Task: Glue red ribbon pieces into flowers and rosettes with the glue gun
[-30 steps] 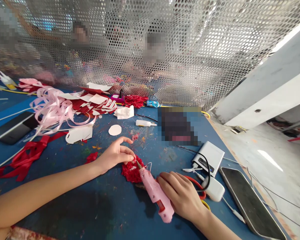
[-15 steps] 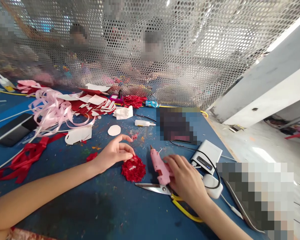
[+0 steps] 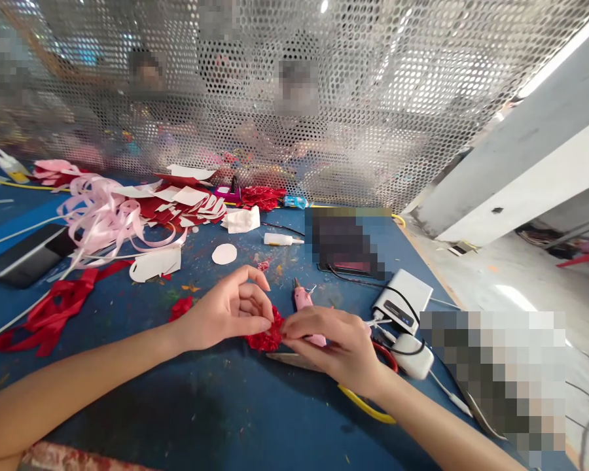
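Note:
A ruffled red flower (image 3: 261, 341) of ribbon-like petals lies on the blue tabletop, partly covered by my fingers. My left hand (image 3: 226, 311) is closed at its upper left, thumb and fingertips pinching it. From the other side my right hand (image 3: 341, 340) grips the flower's right edge between thumb and fingers. Behind the right hand rests a pink glue gun (image 3: 302, 299), nozzle pointing away and its body mostly hidden. Scissors lie under that hand, with a blade (image 3: 290, 360) and a yellow handle (image 3: 368, 404) showing.
A white paper disc (image 3: 224, 254) and a small glue bottle (image 3: 277, 239) lie beyond the hands. Pink ribbon (image 3: 98, 212), red ribbon (image 3: 53, 307) and a phone (image 3: 27, 255) are leftward. A cabled power bank (image 3: 405, 297) sits right; perforated metal mesh (image 3: 353, 111) stands behind.
My right hand has left the glue gun and moved left to the flower, closing on its edge. My left hand has shifted slightly right and its fingers have curled in more.

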